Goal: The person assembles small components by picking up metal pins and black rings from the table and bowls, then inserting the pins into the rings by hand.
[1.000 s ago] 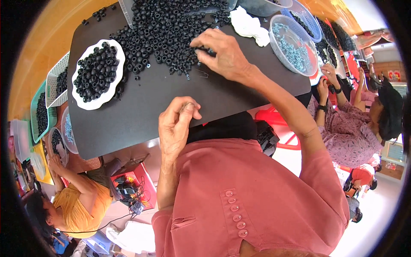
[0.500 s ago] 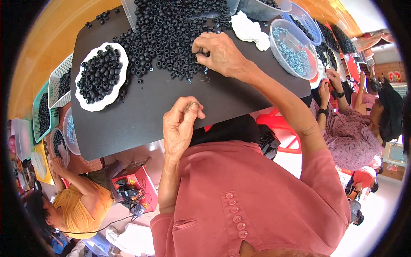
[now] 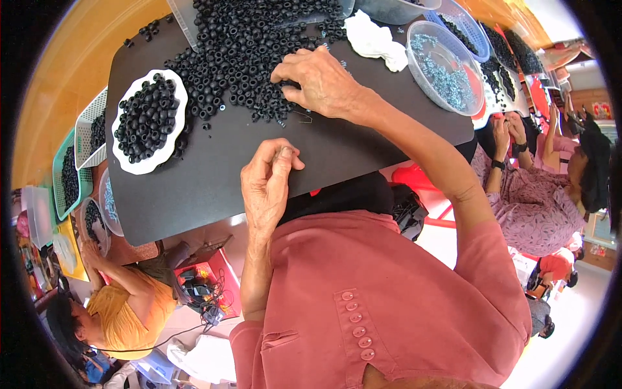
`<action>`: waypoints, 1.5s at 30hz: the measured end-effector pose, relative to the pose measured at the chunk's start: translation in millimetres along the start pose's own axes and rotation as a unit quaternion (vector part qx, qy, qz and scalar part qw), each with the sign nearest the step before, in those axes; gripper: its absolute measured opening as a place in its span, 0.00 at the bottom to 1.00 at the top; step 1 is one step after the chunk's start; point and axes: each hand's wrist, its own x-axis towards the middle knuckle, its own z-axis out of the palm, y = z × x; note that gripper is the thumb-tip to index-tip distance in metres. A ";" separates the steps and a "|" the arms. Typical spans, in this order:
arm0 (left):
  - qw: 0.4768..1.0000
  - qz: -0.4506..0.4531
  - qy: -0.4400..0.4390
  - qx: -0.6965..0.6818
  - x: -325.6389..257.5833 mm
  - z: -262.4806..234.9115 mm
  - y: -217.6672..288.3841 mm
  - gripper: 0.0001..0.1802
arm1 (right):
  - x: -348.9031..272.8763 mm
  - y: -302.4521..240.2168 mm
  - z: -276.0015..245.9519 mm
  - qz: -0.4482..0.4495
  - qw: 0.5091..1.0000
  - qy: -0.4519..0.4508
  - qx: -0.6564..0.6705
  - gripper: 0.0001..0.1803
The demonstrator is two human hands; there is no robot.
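Note:
A large heap of black ring-shaped beads (image 3: 233,58) covers the far part of the dark table. My right hand (image 3: 321,81) reaches onto the heap's near right edge, fingers curled down and thumb beneath them. Dark beads show at its fingertips; what it grips among them is hard to tell. Over the near table edge, my left hand (image 3: 267,178) is closed, thumb pressed against the curled fingers; anything inside is hidden. A thin wire piece (image 3: 304,118) lies just below my right hand. At the left stands a white scalloped plate (image 3: 138,167) heaped with black beads (image 3: 146,117).
A clear bowl (image 3: 479,104) with small blue pieces (image 3: 447,81) stands at the right, near a crumpled white cloth (image 3: 372,40). A clear bin (image 3: 184,23) lies behind the heap. White (image 3: 84,136) and green baskets (image 3: 61,207) line the left. Other people work on both sides.
My right hand has shifted left over the near edge of the bead heap. My left hand has moved slightly left and stays closed. The whole view has shifted a little.

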 end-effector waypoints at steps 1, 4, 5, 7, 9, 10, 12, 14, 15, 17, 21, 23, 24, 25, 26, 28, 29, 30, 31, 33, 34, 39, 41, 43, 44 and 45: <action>1.000 0.002 -0.006 0.006 0.1 -0.3 -0.3 0.08 | 0.6 2.1 3.2 0.001 1.000 0.000 0.000 0.12; 1.000 -0.020 -0.016 0.017 -0.4 -1.8 5.4 0.08 | 2.9 7.2 10.0 0.013 0.999 0.012 0.038 0.12; 0.999 -0.045 -0.019 0.022 -0.9 -2.5 7.1 0.08 | 4.4 6.9 8.3 0.017 0.999 -0.001 0.031 0.12; 0.999 -0.035 -0.016 0.018 -0.5 -2.7 5.3 0.08 | 5.7 5.8 6.1 0.020 0.999 -0.014 0.022 0.12; 1.000 -0.023 -0.015 0.012 0.2 -2.6 5.6 0.08 | 5.1 3.8 3.9 0.039 0.999 -0.005 0.033 0.10; 0.999 -0.040 -0.018 0.011 0.7 -3.1 6.9 0.08 | 4.6 2.8 2.2 0.039 0.999 -0.006 0.033 0.10; 0.998 -0.058 -0.020 0.009 2.2 -3.0 8.9 0.08 | 1.8 0.4 -3.7 0.040 0.997 0.011 0.065 0.08; 0.999 -0.034 -0.016 0.000 5.8 -2.5 10.4 0.08 | -1.8 -6.0 -8.3 0.042 0.994 0.035 0.094 0.08; 0.999 -0.034 -0.016 0.000 7.8 -2.6 11.9 0.08 | -2.9 -7.7 -9.3 0.043 0.990 0.058 0.123 0.07; 1.000 -0.017 -0.003 0.000 10.9 -2.7 14.3 0.08 | -5.8 -7.6 -10.0 0.052 0.989 0.065 0.124 0.08; 1.000 -0.021 -0.004 0.007 13.1 -5.9 13.1 0.08 | -5.0 0.9 -6.7 0.044 0.992 0.046 0.105 0.11; 1.000 -0.017 0.000 0.003 13.0 -5.2 10.1 0.08 | -3.7 -1.2 -7.6 0.026 0.997 0.005 0.066 0.11; 1.000 -0.013 0.003 -0.001 12.7 -5.0 8.4 0.08 | -2.8 -2.0 -7.5 0.008 0.999 -0.035 0.026 0.12; 1.000 -0.013 0.005 -0.001 12.4 -4.9 7.3 0.08 | -2.2 -1.6 -7.3 0.006 0.999 -0.035 0.026 0.12; 1.000 -0.023 0.004 -0.005 12.0 -4.9 6.1 0.08 | -1.7 -1.0 -6.3 0.005 0.999 -0.052 0.015 0.12; 0.999 -0.033 0.005 -0.010 11.9 -5.0 5.9 0.08 | 0.1 1.2 -3.5 0.002 0.998 -0.069 0.004 0.12; 0.999 -0.034 0.006 -0.015 12.0 -4.9 6.2 0.08 | 1.6 3.7 -1.6 0.003 0.998 -0.065 0.009 0.12; 0.999 -0.036 0.007 -0.020 12.2 -5.0 6.5 0.08 | 2.8 4.8 -0.7 0.004 0.998 -0.061 0.014 0.12; 0.999 -0.036 0.008 -0.021 12.4 -5.8 7.1 0.08 | 3.4 4.6 -0.7 0.003 0.998 -0.062 0.014 0.12; 0.999 -0.045 0.016 -0.001 13.3 -7.1 8.6 0.09 | 3.8 4.5 -1.6 0.017 0.999 -0.006 0.033 0.12; 0.999 -0.046 0.018 -0.001 13.9 -7.7 8.0 0.09 | 4.8 2.3 -2.9 0.015 0.999 -0.007 0.034 0.12; 0.997 0.001 0.064 -0.033 20.1 -1.3 11.4 0.06 | -1.4 -31.2 -17.2 0.192 0.890 0.010 0.413 0.09; 0.996 0.017 0.080 -0.027 21.8 1.7 9.7 0.05 | -9.1 -45.5 -15.3 0.195 0.857 -0.017 0.476 0.07; 0.995 0.032 0.094 -0.020 21.5 2.6 6.0 0.06 | -13.8 -56.1 -20.0 0.226 0.844 -0.028 0.486 0.06; 0.995 0.033 0.094 -0.018 20.9 3.0 3.5 0.07 | -16.5 -56.6 -19.5 0.228 0.843 -0.028 0.487 0.06; 0.995 0.033 0.094 -0.016 20.4 3.1 2.0 0.07 | -19.6 -56.5 -18.0 0.233 0.839 -0.013 0.492 0.06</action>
